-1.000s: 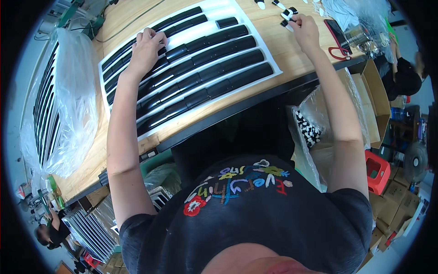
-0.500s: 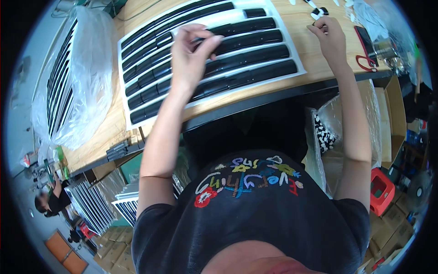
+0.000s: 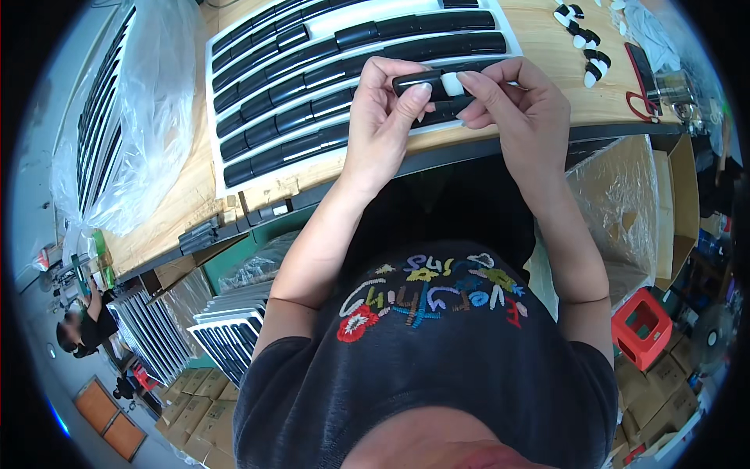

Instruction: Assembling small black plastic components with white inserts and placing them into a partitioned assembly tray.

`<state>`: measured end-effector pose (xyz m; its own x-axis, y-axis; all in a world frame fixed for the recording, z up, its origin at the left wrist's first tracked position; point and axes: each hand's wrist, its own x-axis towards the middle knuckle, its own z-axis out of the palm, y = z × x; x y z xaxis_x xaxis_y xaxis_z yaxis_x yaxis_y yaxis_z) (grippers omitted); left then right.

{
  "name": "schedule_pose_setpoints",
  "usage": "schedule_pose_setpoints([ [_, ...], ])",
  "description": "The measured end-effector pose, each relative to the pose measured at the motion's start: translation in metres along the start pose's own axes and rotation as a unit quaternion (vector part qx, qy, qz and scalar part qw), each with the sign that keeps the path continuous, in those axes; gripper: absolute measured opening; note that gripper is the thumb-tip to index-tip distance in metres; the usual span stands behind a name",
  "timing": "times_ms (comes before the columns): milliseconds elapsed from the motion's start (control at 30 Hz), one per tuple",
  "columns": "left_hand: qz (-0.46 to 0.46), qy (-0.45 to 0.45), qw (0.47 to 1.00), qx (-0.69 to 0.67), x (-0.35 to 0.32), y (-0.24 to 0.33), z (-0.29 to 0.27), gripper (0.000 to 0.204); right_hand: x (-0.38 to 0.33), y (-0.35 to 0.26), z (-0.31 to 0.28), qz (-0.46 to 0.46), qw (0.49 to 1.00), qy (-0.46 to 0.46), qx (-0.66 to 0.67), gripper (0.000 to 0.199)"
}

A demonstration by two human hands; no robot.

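Observation:
Over the near edge of the worktable, my two hands meet. My left hand [image 3: 376, 133] is closed around a short glossy black tube [image 3: 412, 80], thumb along its near side. At the tube's right end, my right hand [image 3: 525, 113] pinches a small black-and-white plug [image 3: 451, 84] whose white part faces up; whether it sits inside the tube I cannot tell. Just beyond lies a white tray [image 3: 375, 17] with rows of similar black tubes, and part of its top row is bare. Loose black-and-white plugs [image 3: 595, 62] lie to the right.
A phone [image 3: 639, 66] and a red strap [image 3: 642, 105] lie at the table's right. Plastic-wrapped trays [image 3: 156, 117] stand on the left. Below the table are a lined carton [image 3: 617, 203], a red stool [image 3: 642, 328] and more stacked trays [image 3: 226, 336]. Another person works far left.
My left hand has moved right and nearer with a black tube. My right hand has come in from the loose plugs and brought a plug to the tube's end.

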<state>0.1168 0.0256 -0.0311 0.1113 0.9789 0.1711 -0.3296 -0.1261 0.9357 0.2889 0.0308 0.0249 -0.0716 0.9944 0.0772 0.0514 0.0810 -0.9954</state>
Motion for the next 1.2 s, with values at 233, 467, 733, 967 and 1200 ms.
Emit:
schedule_pose_setpoints([
  [233,-0.023,-0.053,0.998,0.01,-0.011,0.006,-0.008,0.022,-0.004,-0.001,-0.011,-0.073,0.979,-0.125,-0.141,0.011],
  [467,-0.056,-0.082,0.995,-0.025,-0.021,0.02,-0.01,0.02,-0.008,-0.016,-0.008,0.023,0.965,-0.219,-0.14,0.018],
  [733,-0.06,-0.039,0.995,-0.073,-0.031,0.016,-0.009,0.017,-0.012,-0.019,0.008,0.048,0.969,-0.218,-0.103,0.019],
  [967,-0.081,0.017,0.99,-0.116,-0.032,0.019,-0.02,0.018,0.005,-0.01,0.022,0.02,0.965,-0.233,-0.12,0.017],
  [1200,-0.08,0.019,0.983,-0.166,-0.025,0.029,-0.024,0.018,0.005,-0.017,0.029,-0.013,0.972,-0.21,-0.107,0.018],
])
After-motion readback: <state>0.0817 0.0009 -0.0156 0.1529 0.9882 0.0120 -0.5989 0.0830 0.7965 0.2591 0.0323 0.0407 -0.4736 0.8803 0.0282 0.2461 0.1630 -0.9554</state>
